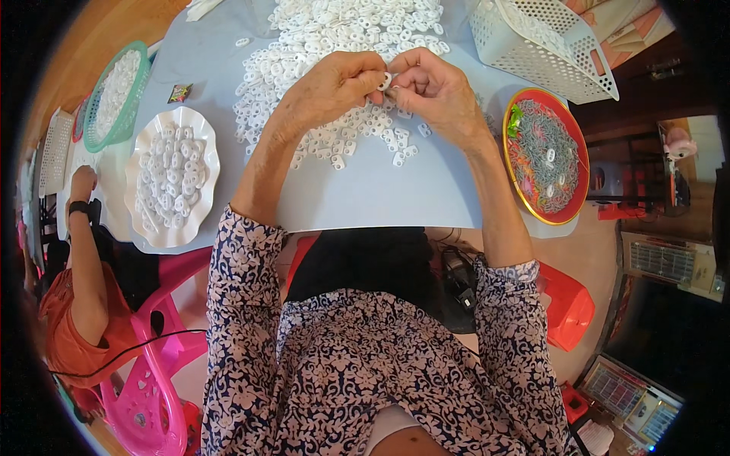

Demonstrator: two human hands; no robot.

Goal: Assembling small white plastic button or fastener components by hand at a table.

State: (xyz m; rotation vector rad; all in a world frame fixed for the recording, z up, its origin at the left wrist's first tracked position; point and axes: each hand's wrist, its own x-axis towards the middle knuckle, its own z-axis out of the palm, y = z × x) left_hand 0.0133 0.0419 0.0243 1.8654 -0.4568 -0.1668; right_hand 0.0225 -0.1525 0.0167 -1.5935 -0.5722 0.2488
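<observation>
Over the pale table, my two hands meet at a small white oval plastic piece with a hole in it. My left hand pinches this piece between thumb and fingers. Close against its right side, my right hand is closed with thumb and fingertips together; whatever they grip is too small to make out. Beneath and beyond both hands spreads a big heap of similar white oval pieces, with several scattered toward me.
At right, a red gold-rimmed tray holds many small grey pieces; behind it stands a white perforated basket. A wavy-edged white plate of white pieces, a small wrapped packet and a green basket lie left, near another person's arm.
</observation>
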